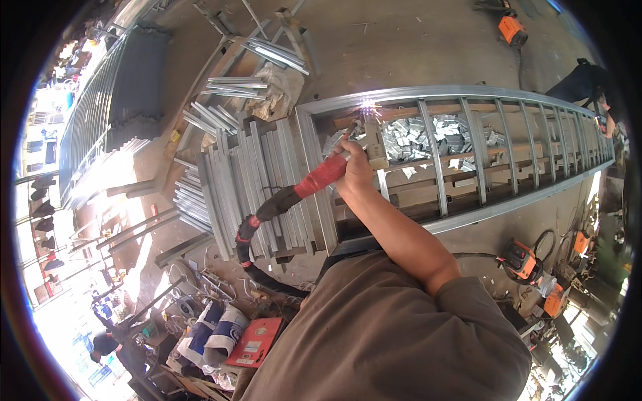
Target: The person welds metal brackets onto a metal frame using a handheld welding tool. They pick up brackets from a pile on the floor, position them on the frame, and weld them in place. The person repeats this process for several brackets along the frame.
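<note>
My right hand (357, 168) is closed around the red-taped handle of a welding torch (321, 176), whose black-wrapped cable curves back beside my body. Beyond the torch tip, bright welding sparks (368, 104) flare at the inner side of the far rail of a long galvanized steel frame (431, 91). Crossbars (432, 158) run between its two rails like ladder rungs. A pale, block-like piece (375, 145) lies just right of my hand, inside the frame; its kind is unclear. My left hand is out of view.
Steel tubes (261, 185) lie stacked left of the frame. Cut metal pieces (454, 133) show beneath it. Orange machines (521, 260) stand at the right and far side (512, 31). Another person (577, 85) bends at the frame's far right end. A red case (255, 342) sits lower left.
</note>
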{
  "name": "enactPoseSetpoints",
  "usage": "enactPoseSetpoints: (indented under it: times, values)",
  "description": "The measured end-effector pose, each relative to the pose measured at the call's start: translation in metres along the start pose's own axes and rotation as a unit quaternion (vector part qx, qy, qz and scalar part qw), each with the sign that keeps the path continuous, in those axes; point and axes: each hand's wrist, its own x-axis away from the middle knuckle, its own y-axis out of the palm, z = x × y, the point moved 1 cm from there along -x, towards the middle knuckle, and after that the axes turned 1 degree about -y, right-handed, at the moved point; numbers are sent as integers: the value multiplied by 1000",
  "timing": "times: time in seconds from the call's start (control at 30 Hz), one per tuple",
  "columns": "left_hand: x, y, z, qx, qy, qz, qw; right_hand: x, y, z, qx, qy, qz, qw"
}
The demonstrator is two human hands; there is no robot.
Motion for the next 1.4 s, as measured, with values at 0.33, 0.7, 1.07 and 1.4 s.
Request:
enactPoseSetpoints:
  times: [0.33, 0.7, 1.07, 1.4]
  values:
    - [-5, -5, -5, 7, -4, -7, 1000, 4, 6, 7, 8, -6, 19, 1000]
    - [-4, -4, -8, 13, 0, -4, 1000, 7, 8, 9, 14, -7, 19, 1000]
    - [0, 5, -12, 6, 24, -2, 1000, 51, -18, -31, 7, 3, -25, 1000]
    - [37, 84, 25, 7, 104, 20, 994, 100, -115, -216, 111, -34, 4, 993]
